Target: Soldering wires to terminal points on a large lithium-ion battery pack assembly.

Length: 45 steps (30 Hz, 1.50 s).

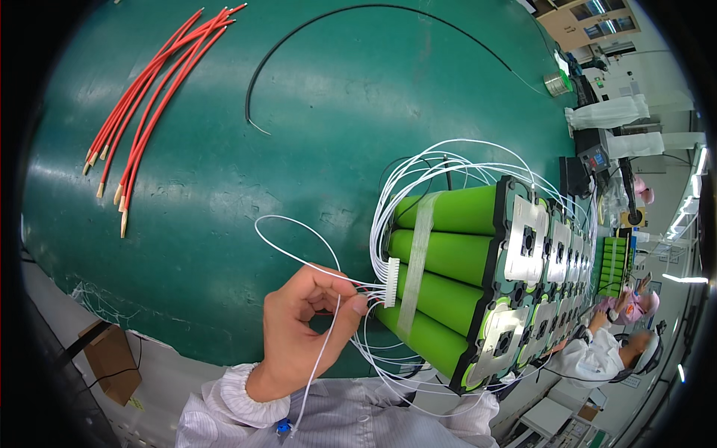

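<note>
My left hand (310,325) pinches a thin white wire between thumb and index finger, just left of a white multi-pin connector (391,282). The white wire (287,218) loops up past the knuckles, and a length of it hangs down over my wrist. Several more white wires run from the connector around a battery pack (455,265) of green cylindrical cells, bound with clear tape. Nickel plates (527,243) and black cell holders cover its right face. My right sleeve (478,418) shows below the pack; the right hand itself is hidden.
Several red cables (153,97) with bare tips lie at the far left of the green table (187,276). A black cable (358,7) curves across the back, near a solder spool (557,84). A co-worker (597,355) in white sits to the right. A cardboard box (112,362) stands below left.
</note>
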Each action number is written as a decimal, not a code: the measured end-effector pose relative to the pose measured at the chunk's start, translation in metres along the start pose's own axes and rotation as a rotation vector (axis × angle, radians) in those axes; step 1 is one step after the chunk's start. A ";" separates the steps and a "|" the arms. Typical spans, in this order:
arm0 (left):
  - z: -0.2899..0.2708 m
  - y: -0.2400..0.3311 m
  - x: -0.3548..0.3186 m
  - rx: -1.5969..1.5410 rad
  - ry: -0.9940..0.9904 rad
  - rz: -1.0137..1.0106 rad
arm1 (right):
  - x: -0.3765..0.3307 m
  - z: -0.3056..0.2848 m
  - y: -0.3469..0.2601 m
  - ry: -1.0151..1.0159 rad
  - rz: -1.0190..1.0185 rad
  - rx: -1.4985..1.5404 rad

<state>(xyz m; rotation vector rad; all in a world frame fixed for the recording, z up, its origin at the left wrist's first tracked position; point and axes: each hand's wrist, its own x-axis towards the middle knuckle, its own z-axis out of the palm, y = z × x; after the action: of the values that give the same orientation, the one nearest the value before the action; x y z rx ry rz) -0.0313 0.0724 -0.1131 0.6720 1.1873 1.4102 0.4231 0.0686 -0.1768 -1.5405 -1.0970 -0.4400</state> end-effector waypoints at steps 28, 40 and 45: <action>0.012 0.108 -0.137 -0.040 -0.079 0.467 | 0.027 0.026 -0.078 -0.081 0.193 0.492; 0.204 0.014 -0.107 0.352 -0.715 -0.126 | 0.073 -0.032 -0.121 -0.419 0.196 1.046; 0.218 -0.004 -0.106 0.442 -0.641 -0.001 | 0.078 -0.028 -0.125 -0.626 0.115 1.125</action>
<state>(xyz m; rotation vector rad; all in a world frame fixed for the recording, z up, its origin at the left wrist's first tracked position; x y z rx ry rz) 0.1896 0.0331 -0.0212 1.3147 0.9701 0.8197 0.3671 0.0651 -0.0375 -0.6912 -1.3525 0.7135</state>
